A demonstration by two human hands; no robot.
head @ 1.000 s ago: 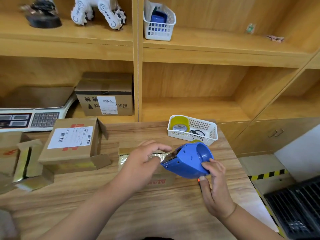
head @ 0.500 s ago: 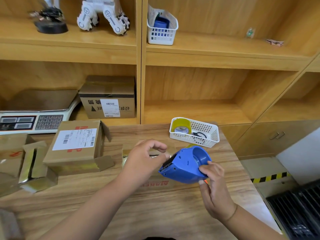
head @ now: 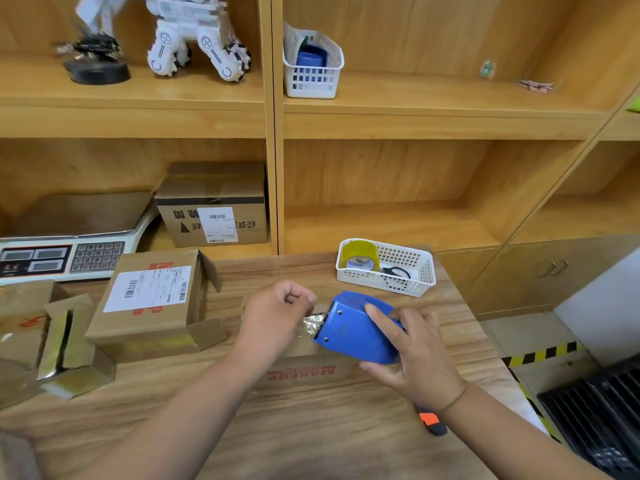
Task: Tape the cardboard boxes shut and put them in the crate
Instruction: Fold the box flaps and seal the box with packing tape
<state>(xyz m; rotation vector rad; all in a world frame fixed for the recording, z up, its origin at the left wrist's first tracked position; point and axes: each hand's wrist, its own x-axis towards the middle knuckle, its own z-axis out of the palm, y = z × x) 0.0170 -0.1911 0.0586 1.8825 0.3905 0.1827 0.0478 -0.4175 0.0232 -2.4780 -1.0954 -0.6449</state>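
A flat cardboard box [head: 304,374] with red lettering lies on the wooden table in front of me, mostly hidden under my hands. My right hand [head: 412,355] grips a blue tape dispenser [head: 353,332] above the box. My left hand [head: 277,315] pinches the clear tape end [head: 311,323] at the dispenser's toothed blade. To the left sits a labelled cardboard box [head: 149,299] with open side flaps, and an open box [head: 65,344] with shiny tape stands further left.
A white basket [head: 412,277] holding a yellow tape roll [head: 358,256] and scissors stands behind the dispenser. An orange-and-black knife [head: 431,422] lies near my right wrist. A weighing scale [head: 59,258] is at the left. A dark crate [head: 602,414] sits low at the right.
My right hand has shifted its grip to the top and side of the dispenser. The left hand's fingers have closed on the tape end at the blade.
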